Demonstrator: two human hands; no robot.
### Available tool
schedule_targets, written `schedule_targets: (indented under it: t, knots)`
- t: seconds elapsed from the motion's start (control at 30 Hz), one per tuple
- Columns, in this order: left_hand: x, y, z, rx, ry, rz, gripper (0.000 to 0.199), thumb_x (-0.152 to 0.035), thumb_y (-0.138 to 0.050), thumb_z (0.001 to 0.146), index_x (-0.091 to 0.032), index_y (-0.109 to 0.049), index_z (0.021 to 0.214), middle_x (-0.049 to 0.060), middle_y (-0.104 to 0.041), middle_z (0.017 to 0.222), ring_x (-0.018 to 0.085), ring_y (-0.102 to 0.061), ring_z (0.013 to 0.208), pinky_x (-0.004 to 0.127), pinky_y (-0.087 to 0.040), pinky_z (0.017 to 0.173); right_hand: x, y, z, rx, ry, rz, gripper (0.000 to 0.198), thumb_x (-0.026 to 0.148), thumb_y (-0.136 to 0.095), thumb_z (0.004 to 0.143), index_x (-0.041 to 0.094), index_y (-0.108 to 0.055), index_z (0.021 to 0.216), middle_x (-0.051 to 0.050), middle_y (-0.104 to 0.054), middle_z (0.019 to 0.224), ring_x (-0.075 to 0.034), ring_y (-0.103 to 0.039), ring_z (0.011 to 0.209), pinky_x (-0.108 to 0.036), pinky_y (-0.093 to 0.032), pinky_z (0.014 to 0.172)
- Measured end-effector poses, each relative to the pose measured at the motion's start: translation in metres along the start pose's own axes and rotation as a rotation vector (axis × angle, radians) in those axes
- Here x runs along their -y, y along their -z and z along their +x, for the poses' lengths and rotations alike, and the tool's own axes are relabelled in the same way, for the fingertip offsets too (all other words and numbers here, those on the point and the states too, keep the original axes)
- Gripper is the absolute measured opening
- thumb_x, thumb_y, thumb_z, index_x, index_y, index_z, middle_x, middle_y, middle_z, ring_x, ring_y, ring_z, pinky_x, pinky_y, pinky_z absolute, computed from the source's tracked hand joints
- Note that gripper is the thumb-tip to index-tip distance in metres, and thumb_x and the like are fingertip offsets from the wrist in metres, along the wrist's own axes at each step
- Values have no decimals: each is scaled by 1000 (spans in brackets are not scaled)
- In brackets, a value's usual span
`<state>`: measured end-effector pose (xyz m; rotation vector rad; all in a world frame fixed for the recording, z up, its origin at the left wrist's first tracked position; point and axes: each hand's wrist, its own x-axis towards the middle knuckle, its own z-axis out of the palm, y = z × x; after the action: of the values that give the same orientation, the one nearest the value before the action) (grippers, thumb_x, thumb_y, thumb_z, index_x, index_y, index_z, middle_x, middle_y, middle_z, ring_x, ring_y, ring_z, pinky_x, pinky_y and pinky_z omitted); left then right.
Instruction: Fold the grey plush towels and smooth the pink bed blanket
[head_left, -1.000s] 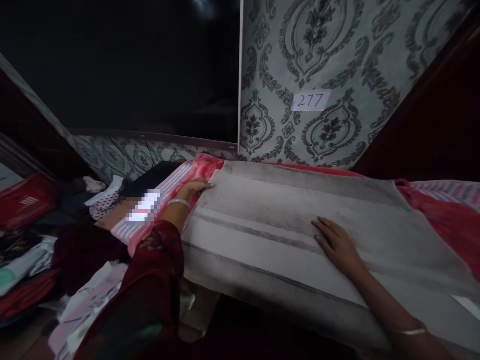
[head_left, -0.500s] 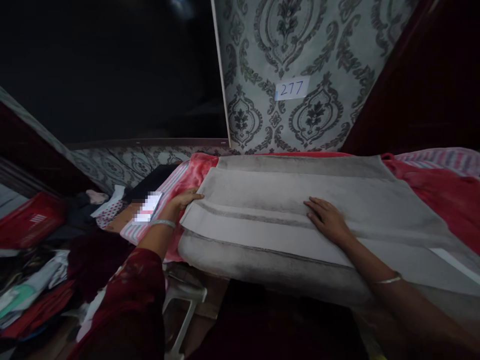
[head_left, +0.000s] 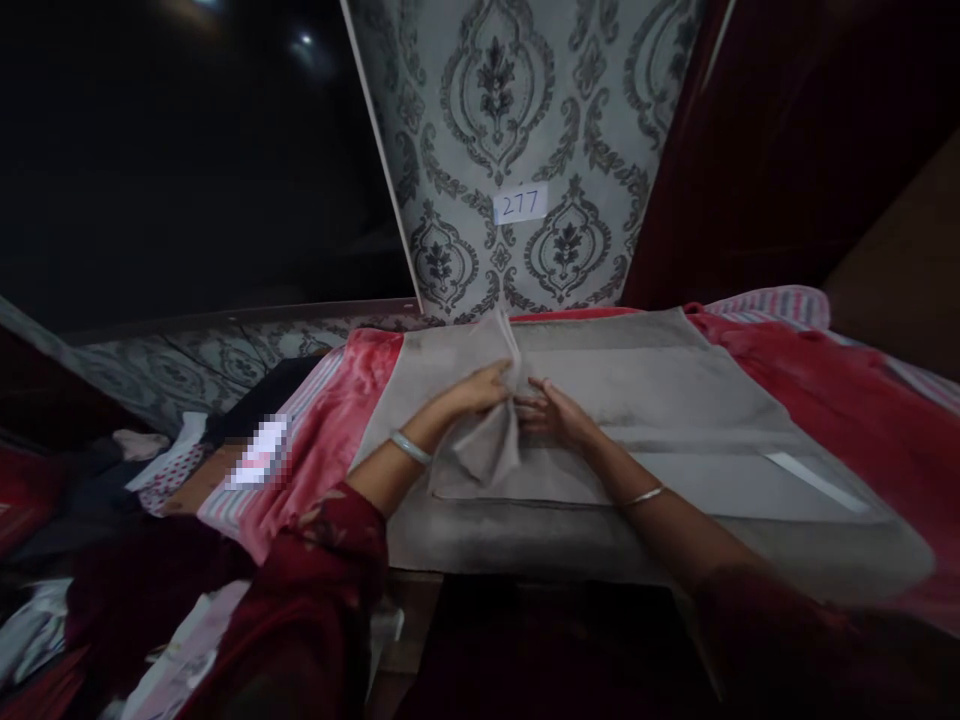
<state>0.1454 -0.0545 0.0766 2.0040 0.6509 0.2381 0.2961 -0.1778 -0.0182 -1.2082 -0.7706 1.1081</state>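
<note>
A grey cloth, folded lengthwise in layers, lies across a red blanket. Its left end is raised and bent over toward the middle, standing up in a crumpled fold. My left hand is closed on that raised part, palm side hidden. Facing it from the right, my right hand has its fingers apart and its fingertips at the fold, over the flat layers. A pale strip shows on the cloth's right part.
A striped fabric edges the red blanket. A pixelated white item lies at the left. Clothes are heaped on the left side. Behind stand a dark screen and a patterned wall with a paper label marked 277.
My left hand has carried the cloth's left end up and rightward. My right hand has shifted left to meet it. The view has turned a little to the right.
</note>
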Motion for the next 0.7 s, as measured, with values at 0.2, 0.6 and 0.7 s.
schedule_targets:
  t: [0.2,0.6,0.7]
  knots:
    - [44,-20,5,-16,-96,-95,45,-30,-58,87,-15,-68,127,8,-74,94,13,-68,61,24,-51,56,-14,5,1,48,-94,103,35,52,-61,90,25,-59,112,-5,-74,94,-19,-71,78,-30,-58,69]
    - [156,26,-18,-584,-125,-209,63,-50,-58,86,-17,-57,141,14,-71,129,23,-70,111,38,-54,101,11,0,35,-166,101,-10,60,16,-64,68,22,-63,128,4,-73,82,-17,-65,69,-27,-55,66]
    - [158,22,-16,-537,-174,-139,62,-52,-63,82,-19,-63,135,13,-74,124,26,-66,120,43,-49,109,17,27,28,-270,126,-149,66,17,-65,68,23,-62,133,5,-71,78,-16,-61,62,-26,-53,62]
